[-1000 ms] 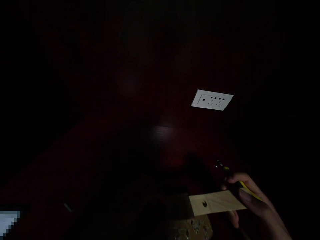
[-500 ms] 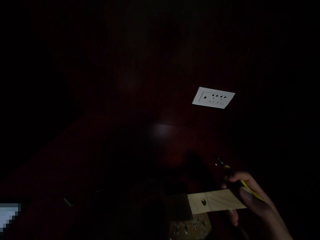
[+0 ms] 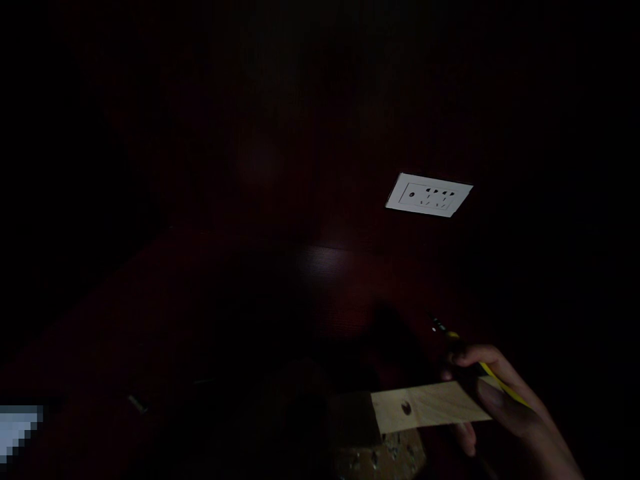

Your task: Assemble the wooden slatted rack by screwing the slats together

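At the lower right, my right hand (image 3: 515, 407) is closed around a wooden strip (image 3: 430, 405) and a yellow-and-black tool (image 3: 453, 335) with a dark tip pointing up and left. A round dark hole shows in the strip, and its left part is in shadow. Below the strip lies a brown board (image 3: 395, 457) with several shiny metal bits on it. My left hand cannot be made out in the dark.
A white socket plate (image 3: 429, 195) is set in the dark red wall at the right. A small metallic piece (image 3: 137, 403) lies at the lower left on the dark red surface (image 3: 345, 313). A pixelated pale patch (image 3: 17, 430) sits at the left edge.
The wooden strip's left end has shifted slightly left and down, and my right hand has dipped a little. The tool remains in my right hand.
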Tool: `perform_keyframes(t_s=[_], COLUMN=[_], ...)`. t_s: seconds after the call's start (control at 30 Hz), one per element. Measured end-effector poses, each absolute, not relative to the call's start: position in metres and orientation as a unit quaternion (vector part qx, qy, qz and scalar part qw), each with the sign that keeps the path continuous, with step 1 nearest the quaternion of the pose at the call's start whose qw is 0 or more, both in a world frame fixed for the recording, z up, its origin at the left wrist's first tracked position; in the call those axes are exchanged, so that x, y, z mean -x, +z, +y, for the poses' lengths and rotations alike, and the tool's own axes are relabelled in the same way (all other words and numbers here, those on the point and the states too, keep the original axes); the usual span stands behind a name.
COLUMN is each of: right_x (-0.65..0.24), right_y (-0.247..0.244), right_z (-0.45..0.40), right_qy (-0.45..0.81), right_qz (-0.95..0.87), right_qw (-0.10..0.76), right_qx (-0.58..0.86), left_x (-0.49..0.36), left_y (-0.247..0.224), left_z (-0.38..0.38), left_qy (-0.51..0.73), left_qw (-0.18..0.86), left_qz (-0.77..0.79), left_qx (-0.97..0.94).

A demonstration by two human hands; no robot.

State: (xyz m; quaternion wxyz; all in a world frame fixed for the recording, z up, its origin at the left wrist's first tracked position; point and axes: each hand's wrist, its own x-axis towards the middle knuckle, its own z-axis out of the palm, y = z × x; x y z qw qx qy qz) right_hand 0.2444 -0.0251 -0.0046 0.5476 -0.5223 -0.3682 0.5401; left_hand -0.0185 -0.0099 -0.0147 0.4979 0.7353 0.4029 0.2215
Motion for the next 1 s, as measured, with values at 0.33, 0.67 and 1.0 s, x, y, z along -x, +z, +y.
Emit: perform_keyframes(t_s=[0.33,0.67,1.0], right_x=[-0.241,-0.24,-0.242], right_y=[-0.003,-0.001,0.001], right_z=[-0.025,-0.026,-0.028], right_qy=[0.542,0.556,0.575], right_qz=[-0.353,-0.371,-0.417], right_qw=[0.56,0.532,0.486], right_qx=[0.518,0.52,0.509], left_x=[0.026,0.029,0.04], left_y=[-0.013,-0.014,0.003], left_z=[-0.006,-0.006,-0.006], left_qy=[0.222,0.282,0.308], left_qw=[0.52,0.531,0.567], left_qz=[0.363,0.352,0.319], left_qx=[-0.741,-0.717,-0.694])
